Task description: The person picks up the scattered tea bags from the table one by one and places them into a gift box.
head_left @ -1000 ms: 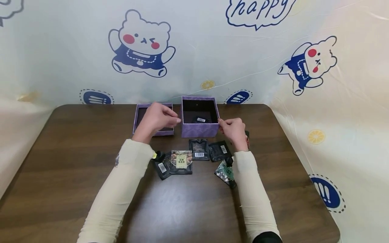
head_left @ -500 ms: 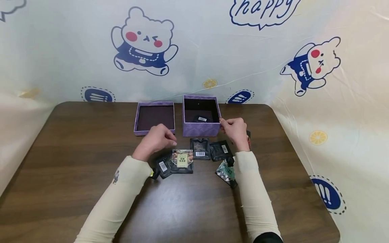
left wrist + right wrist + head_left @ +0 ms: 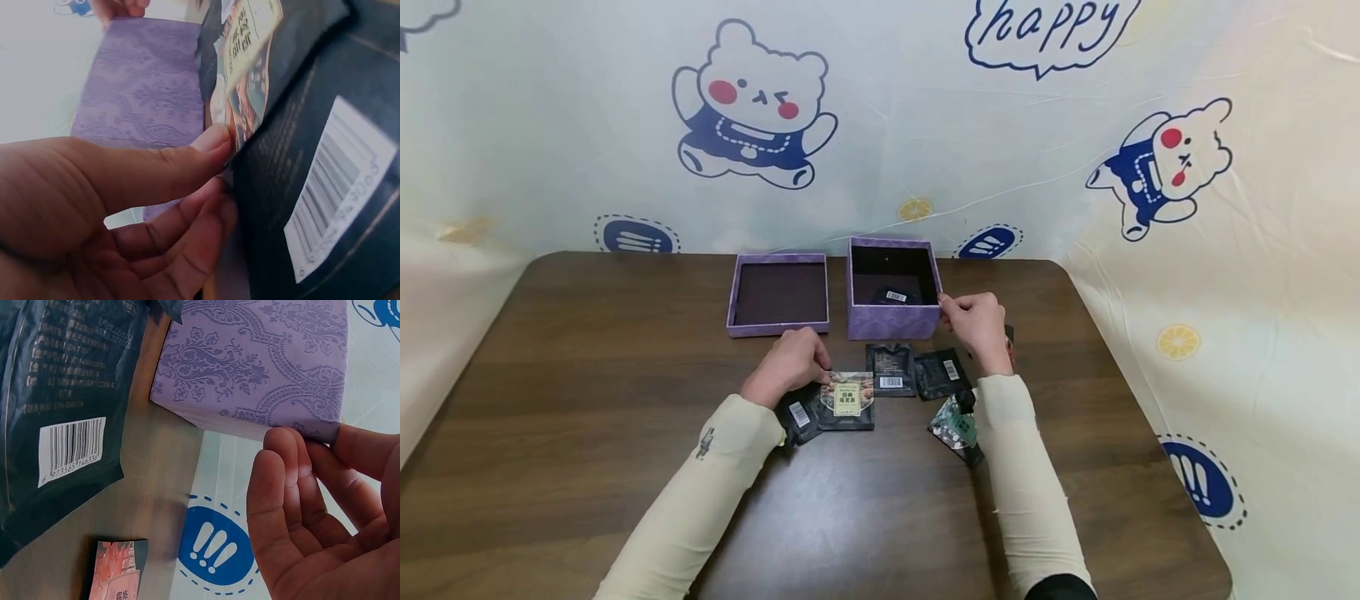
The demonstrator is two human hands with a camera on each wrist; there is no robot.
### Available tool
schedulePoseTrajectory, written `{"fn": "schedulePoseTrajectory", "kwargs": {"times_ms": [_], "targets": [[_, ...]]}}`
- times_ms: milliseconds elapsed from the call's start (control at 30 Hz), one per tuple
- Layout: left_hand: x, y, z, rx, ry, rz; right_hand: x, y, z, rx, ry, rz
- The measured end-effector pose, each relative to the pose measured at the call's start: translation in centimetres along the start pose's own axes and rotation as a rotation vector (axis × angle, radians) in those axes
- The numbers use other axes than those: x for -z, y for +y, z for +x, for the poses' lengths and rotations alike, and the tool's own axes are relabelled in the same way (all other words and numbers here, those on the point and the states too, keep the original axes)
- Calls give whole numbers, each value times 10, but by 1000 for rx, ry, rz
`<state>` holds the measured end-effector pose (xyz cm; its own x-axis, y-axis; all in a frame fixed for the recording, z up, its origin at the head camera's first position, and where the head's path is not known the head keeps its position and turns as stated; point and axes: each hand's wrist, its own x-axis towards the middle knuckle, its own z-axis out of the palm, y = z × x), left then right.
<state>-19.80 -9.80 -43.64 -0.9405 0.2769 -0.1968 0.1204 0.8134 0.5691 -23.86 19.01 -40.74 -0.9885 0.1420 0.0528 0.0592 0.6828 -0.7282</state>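
My left hand (image 3: 792, 362) pinches the upper left corner of a black tea sachet (image 3: 847, 400) with a pale yellow label, thumb on its face in the left wrist view. Partly beneath that sachet lies another dark sachet (image 3: 337, 187), its barcode side up. My right hand (image 3: 977, 325) holds the front right corner of the open purple box (image 3: 893, 322) by its rim, with thumb and index finger pinching it in the right wrist view. Inside the box lies a dark sachet (image 3: 897, 296) with a white barcode label.
The shallow purple lid (image 3: 778, 328) lies inside up, left of the box. Two black sachets, one plain-backed (image 3: 891, 367) and one tilted (image 3: 942, 373), lie before the box. A green sachet (image 3: 957, 427) and a red sachet (image 3: 115, 572) sit near the right forearm.
My left hand has come back from between lid and box, down toward me, and has taken hold of the yellow-labelled tea sachet's corner. My right hand has stayed on the box.
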Motion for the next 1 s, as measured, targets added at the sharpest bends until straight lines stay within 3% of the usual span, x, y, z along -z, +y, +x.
{"fn": "schedulePoseTrajectory", "kwargs": {"times_ms": [267, 433, 567, 700, 900, 1000], "targets": [[1, -4, 1, 49, -7, -4, -1, -1, -1, -16, -14, 19], [6, -5, 1, 44, 3, -35, -1, 0, 0, -2, -7, 6], [7, -6, 2, 69, 0, -182, -1, 1, -1, -3, -6, 3], [6, -10, 2, 124, -19, -389, -1, 1, 0, -4, -5, -1], [10, -19, 0, 174, -91, -656, -1, 1, 0, -13, -5, 3], [14, -21, -1, 189, -117, -739, -1, 1, 0, -25, -18, 18]]}}
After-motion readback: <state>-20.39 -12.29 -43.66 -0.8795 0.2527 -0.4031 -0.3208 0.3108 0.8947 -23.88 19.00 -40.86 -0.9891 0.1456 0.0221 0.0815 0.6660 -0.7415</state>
